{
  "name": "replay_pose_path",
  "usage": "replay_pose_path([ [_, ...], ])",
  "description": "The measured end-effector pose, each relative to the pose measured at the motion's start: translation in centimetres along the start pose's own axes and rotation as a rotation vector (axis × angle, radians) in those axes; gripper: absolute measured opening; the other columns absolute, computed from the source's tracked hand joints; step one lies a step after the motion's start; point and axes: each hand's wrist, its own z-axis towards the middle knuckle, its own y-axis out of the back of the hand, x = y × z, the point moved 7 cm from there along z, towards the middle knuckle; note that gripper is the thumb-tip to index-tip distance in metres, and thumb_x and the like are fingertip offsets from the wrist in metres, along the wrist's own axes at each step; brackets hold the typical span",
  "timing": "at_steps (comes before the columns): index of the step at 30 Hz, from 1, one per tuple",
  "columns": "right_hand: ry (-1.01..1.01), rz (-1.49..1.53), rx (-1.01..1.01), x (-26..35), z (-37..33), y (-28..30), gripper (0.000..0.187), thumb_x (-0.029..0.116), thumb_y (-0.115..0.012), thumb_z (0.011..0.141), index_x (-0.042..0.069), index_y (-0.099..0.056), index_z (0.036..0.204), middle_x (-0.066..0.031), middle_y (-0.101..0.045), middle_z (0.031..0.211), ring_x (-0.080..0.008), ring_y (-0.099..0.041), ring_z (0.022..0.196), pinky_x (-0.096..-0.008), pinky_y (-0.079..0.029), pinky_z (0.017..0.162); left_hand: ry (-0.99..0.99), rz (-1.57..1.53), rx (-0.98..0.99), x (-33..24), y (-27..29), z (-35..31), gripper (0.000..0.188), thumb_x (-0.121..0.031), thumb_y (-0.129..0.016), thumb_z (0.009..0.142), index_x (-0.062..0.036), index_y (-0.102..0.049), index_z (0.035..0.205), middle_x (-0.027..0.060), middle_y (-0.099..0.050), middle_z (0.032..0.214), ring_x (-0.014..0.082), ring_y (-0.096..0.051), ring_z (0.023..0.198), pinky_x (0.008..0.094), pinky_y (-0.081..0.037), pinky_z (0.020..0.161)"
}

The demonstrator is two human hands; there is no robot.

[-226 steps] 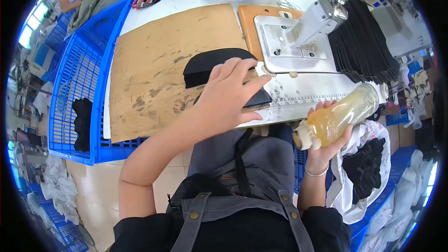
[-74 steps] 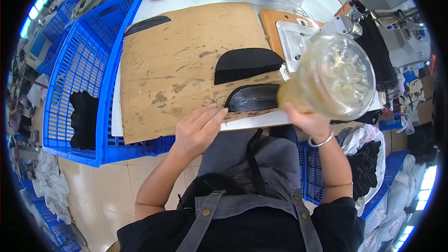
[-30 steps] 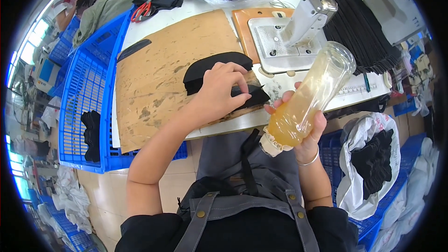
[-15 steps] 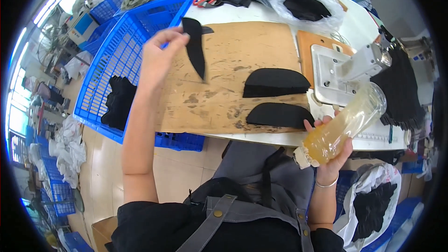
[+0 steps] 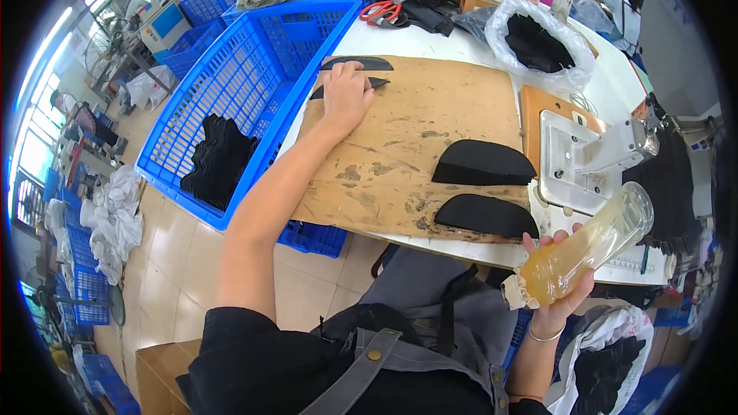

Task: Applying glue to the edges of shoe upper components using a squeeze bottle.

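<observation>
My left hand (image 5: 347, 96) is at the far left of a brown cardboard sheet (image 5: 377, 161), fingers curled over the middle of a curved black fabric piece (image 5: 380, 82). Just beyond it lies another dark, curved piece (image 5: 377, 64). My right hand (image 5: 565, 300) grips a clear plastic bottle (image 5: 569, 261) of yellowish liquid at the table's front right. The bottle is tilted, its whitish, crusted nozzle end pointing down and left. Two half-round black pieces (image 5: 486, 163) (image 5: 486, 215) lie on the right part of the cardboard, left of the bottle.
A blue plastic crate (image 5: 223, 223) with stacked black pieces (image 5: 219, 161) stands left of the table. Red-handled scissors (image 5: 382, 10) lie at the back beside black scraps. A sewing machine (image 5: 607, 157) is at the right, with a white plastic bag (image 5: 503, 29) of black pieces behind.
My left hand has moved from above the crate-side edge onto the cardboard, laying down the black piece it held raised. The right hand still holds the bottle. The view has shifted.
</observation>
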Motion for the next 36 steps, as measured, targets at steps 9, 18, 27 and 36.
replay_pose_path([
  [9,-0.011,-0.014,-0.016,-0.2,-0.4,-0.4,0.066,0.048,-0.05,0.084,0.009,-0.031,0.133,-0.0086,-0.048,0.109,-0.0223,-0.052,0.102,-0.0534,-0.034,0.099,0.118,-0.074,0.25,2.5,-0.6,1.4,0.03,-0.027,-0.078,0.059,-0.0103,-0.059,0.076,0.0053,-0.055,0.103,0.0241,-0.046,0.102,0.0382,-0.037,0.081],
  [18,0.017,-0.025,-0.013,0.7,-0.5,-0.5,0.066,0.048,-0.049,0.084,0.009,-0.029,0.133,-0.0087,-0.048,0.109,-0.0226,-0.052,0.102,-0.053,-0.034,0.099,-0.065,0.186,0.352,3.6,3.0,1.5,0.061,-0.028,-0.078,0.056,-0.0134,-0.05,0.107,0.0104,-0.044,0.122,0.0274,-0.038,0.116,0.0415,-0.032,0.09],
  [27,-0.024,-0.014,0.004,-0.2,-0.6,-1.3,0.066,0.048,-0.048,0.084,0.008,-0.029,0.134,-0.0103,-0.048,0.111,-0.0233,-0.051,0.103,-0.0513,-0.036,0.098,-0.035,0.345,0.343,4.2,4.0,-0.2,0.058,-0.018,-0.074,0.06,-0.0121,-0.048,0.111,0.0098,-0.043,0.124,0.0269,-0.039,0.116,0.0426,-0.033,0.089],
  [36,0.256,-0.496,-0.026,1.3,3.9,-3.0,0.064,0.026,-0.065,0.076,-0.001,-0.034,0.126,-0.0182,-0.055,0.107,-0.0307,-0.056,0.101,-0.0426,-0.046,0.088,-0.347,-0.521,0.484,-15.0,10.0,-11.5,0.055,-0.022,-0.068,0.071,-0.0137,-0.052,0.123,0.0092,-0.054,0.116,0.0272,-0.05,0.104,0.0388,-0.041,0.085],
])
